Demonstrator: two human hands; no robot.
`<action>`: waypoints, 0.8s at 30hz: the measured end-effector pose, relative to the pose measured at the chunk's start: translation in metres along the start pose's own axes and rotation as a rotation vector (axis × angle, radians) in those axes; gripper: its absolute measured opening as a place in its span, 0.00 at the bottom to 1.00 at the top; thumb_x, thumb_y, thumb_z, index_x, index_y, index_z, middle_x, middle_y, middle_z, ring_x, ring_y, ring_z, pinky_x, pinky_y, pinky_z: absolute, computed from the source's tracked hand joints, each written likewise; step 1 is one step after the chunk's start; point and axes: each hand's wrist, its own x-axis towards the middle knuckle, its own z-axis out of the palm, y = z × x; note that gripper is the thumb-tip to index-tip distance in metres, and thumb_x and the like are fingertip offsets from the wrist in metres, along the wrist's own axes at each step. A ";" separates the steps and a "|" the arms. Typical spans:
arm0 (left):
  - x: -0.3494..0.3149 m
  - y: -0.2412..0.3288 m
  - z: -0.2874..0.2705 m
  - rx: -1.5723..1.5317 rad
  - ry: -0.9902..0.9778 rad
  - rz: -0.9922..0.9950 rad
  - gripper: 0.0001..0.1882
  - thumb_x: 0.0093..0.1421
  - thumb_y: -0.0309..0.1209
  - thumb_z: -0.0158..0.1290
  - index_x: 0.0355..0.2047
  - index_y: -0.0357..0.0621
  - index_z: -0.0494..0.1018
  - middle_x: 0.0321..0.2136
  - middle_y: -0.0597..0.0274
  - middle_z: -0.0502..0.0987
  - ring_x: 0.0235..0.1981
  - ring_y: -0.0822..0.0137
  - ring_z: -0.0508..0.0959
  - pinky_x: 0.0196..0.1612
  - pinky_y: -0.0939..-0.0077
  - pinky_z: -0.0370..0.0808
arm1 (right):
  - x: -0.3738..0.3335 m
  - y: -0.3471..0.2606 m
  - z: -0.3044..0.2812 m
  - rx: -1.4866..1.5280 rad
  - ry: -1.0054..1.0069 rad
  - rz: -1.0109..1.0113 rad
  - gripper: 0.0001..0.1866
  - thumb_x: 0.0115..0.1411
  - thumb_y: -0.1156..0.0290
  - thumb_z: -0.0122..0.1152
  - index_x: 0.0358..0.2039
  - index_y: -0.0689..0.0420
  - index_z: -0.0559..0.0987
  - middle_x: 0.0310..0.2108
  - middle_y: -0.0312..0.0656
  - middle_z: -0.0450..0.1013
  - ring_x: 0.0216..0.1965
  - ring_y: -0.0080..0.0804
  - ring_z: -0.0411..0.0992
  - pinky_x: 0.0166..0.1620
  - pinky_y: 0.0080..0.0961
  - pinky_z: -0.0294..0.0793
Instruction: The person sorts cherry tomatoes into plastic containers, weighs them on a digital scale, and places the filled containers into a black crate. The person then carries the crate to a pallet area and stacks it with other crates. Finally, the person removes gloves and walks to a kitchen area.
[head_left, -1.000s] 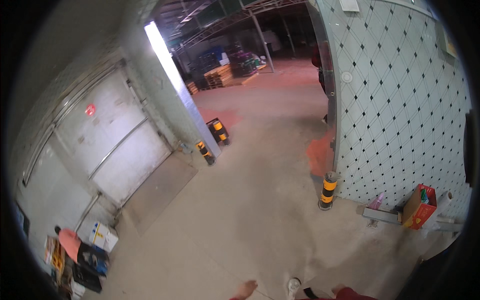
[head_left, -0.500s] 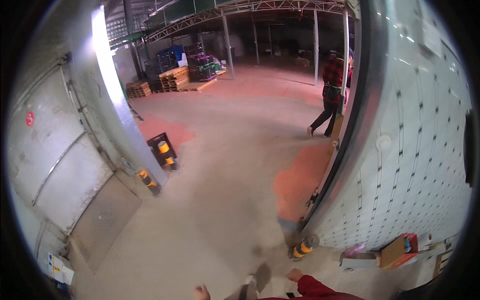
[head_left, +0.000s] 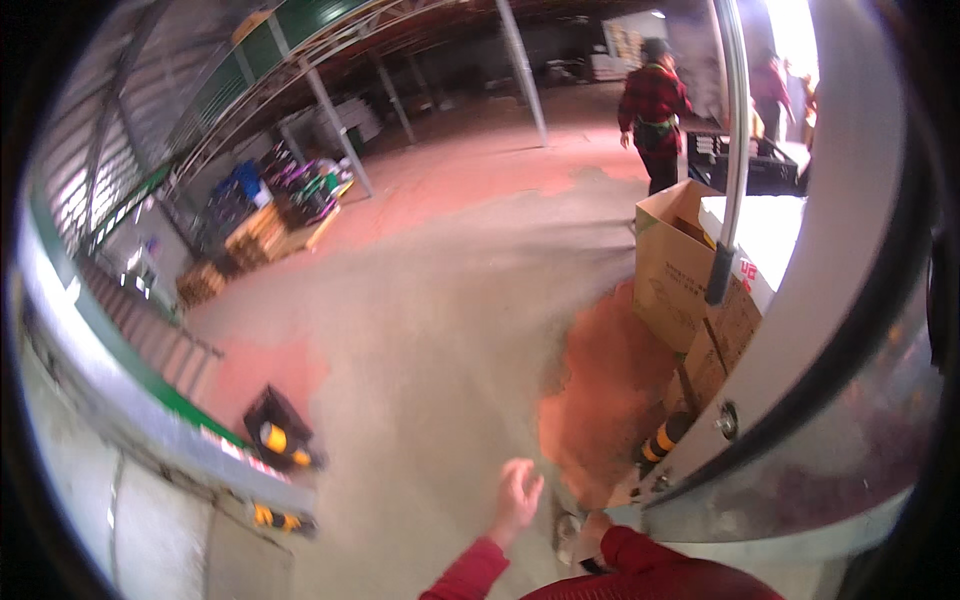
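My left hand is raised in front of me at the lower middle, its fingers loosely curled and somewhat apart with nothing seen between them. A red sleeve covers that forearm. Low beside it is my right hand, also below a red sleeve; its fingers are mostly hidden and blurred, so what it holds, if anything, does not show. Both hands are over the concrete floor, touching nothing I can see. Nearest on the right is the metal door frame, with a black and yellow bollard beside it.
Open cardboard boxes stand on the right behind a metal pole. Beyond them are a black crate and a person in a plaid shirt. Another bollard stands at left. Pallets are stacked farther off.
I have moved forward into the doorway, and the view has tilted. My left hand has risen and swung forward. Boxes and a second person have come into sight on the right.
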 end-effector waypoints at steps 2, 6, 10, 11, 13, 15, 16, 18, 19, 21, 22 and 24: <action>-0.005 -0.079 0.006 0.186 -0.200 -0.230 0.19 0.53 0.30 0.57 0.45 0.38 0.69 0.37 0.49 0.71 0.41 0.51 0.72 0.47 0.65 0.70 | 0.075 -0.020 -0.072 0.066 0.195 -0.082 0.20 0.50 0.58 0.58 0.33 0.66 0.76 0.28 0.55 0.73 0.30 0.49 0.71 0.34 0.43 0.69; -0.028 -0.224 -0.016 0.380 -0.440 -0.793 0.21 0.53 0.42 0.57 0.41 0.38 0.73 0.43 0.48 0.74 0.46 0.53 0.73 0.49 0.61 0.69 | 0.212 -0.057 -0.210 0.115 0.351 -0.125 0.16 0.52 0.60 0.56 0.37 0.57 0.78 0.33 0.49 0.75 0.36 0.46 0.73 0.40 0.40 0.70; 0.013 -0.311 0.015 0.393 -0.534 -1.231 0.20 0.53 0.41 0.57 0.40 0.39 0.74 0.40 0.50 0.76 0.44 0.55 0.74 0.48 0.62 0.70 | 0.309 -0.014 -0.303 0.250 0.293 -0.137 0.17 0.56 0.59 0.50 0.39 0.55 0.78 0.35 0.50 0.76 0.38 0.48 0.73 0.42 0.38 0.72; 0.037 -0.331 0.030 0.389 -0.551 -1.260 0.20 0.53 0.41 0.57 0.40 0.39 0.74 0.40 0.50 0.76 0.43 0.55 0.74 0.47 0.63 0.70 | 0.337 0.012 -0.317 0.491 0.235 0.069 0.17 0.55 0.59 0.51 0.39 0.55 0.78 0.35 0.50 0.76 0.39 0.48 0.73 0.42 0.38 0.72; 0.093 -0.366 0.055 0.378 -0.587 -1.284 0.20 0.53 0.41 0.58 0.39 0.40 0.74 0.39 0.51 0.77 0.42 0.56 0.75 0.47 0.63 0.71 | 0.367 0.071 -0.329 0.772 0.196 0.212 0.18 0.54 0.56 0.53 0.37 0.57 0.78 0.35 0.51 0.76 0.39 0.48 0.74 0.42 0.39 0.72; 0.170 -0.407 0.066 0.374 -0.600 -1.292 0.19 0.53 0.41 0.58 0.39 0.40 0.75 0.37 0.52 0.78 0.41 0.57 0.76 0.46 0.64 0.71 | 0.385 0.143 -0.345 0.304 0.326 0.043 0.22 0.52 0.51 0.57 0.32 0.60 0.79 0.32 0.53 0.76 0.36 0.50 0.74 0.38 0.41 0.73; 0.215 -0.426 0.069 0.363 -0.591 -1.278 0.19 0.53 0.41 0.58 0.39 0.40 0.75 0.37 0.52 0.78 0.40 0.57 0.76 0.46 0.64 0.71 | 0.391 0.179 -0.359 0.004 0.086 0.238 0.20 0.52 0.53 0.55 0.28 0.59 0.80 0.29 0.53 0.76 0.35 0.49 0.75 0.38 0.41 0.74; 0.333 -0.466 0.075 0.313 -0.520 -1.200 0.19 0.52 0.41 0.58 0.38 0.40 0.76 0.36 0.53 0.79 0.39 0.58 0.77 0.45 0.65 0.72 | 0.384 0.239 -0.399 -0.073 -0.166 0.383 0.16 0.49 0.59 0.55 0.29 0.58 0.81 0.31 0.51 0.77 0.38 0.50 0.75 0.41 0.41 0.73; 0.401 -0.480 0.086 0.270 -0.468 -1.131 0.19 0.52 0.41 0.58 0.38 0.41 0.76 0.35 0.53 0.79 0.38 0.59 0.77 0.45 0.65 0.72 | 0.378 0.253 -0.421 0.073 -0.151 0.679 0.17 0.47 0.60 0.56 0.31 0.58 0.82 0.35 0.52 0.76 0.41 0.49 0.74 0.43 0.39 0.73; 0.544 -0.491 0.139 0.219 -0.410 -0.902 0.18 0.52 0.42 0.58 0.35 0.41 0.75 0.33 0.54 0.78 0.38 0.59 0.77 0.44 0.64 0.72 | 0.378 0.269 -0.477 0.270 0.089 0.886 0.18 0.49 0.60 0.55 0.33 0.60 0.81 0.38 0.53 0.76 0.43 0.47 0.74 0.47 0.35 0.72; 0.617 -0.493 0.169 0.259 -0.364 -0.753 0.16 0.51 0.42 0.59 0.31 0.43 0.75 0.27 0.59 0.78 0.31 0.61 0.78 0.39 0.66 0.74 | 0.381 0.271 -0.506 0.334 0.230 0.809 0.19 0.50 0.58 0.56 0.34 0.60 0.81 0.37 0.52 0.76 0.43 0.46 0.74 0.47 0.34 0.72; 0.759 -0.491 0.238 0.254 -0.365 -0.713 0.15 0.53 0.40 0.58 0.33 0.42 0.75 0.29 0.58 0.78 0.33 0.63 0.77 0.41 0.68 0.74 | 0.394 0.269 -0.555 0.530 0.495 0.892 0.18 0.49 0.59 0.59 0.35 0.60 0.80 0.36 0.50 0.77 0.41 0.44 0.75 0.47 0.33 0.73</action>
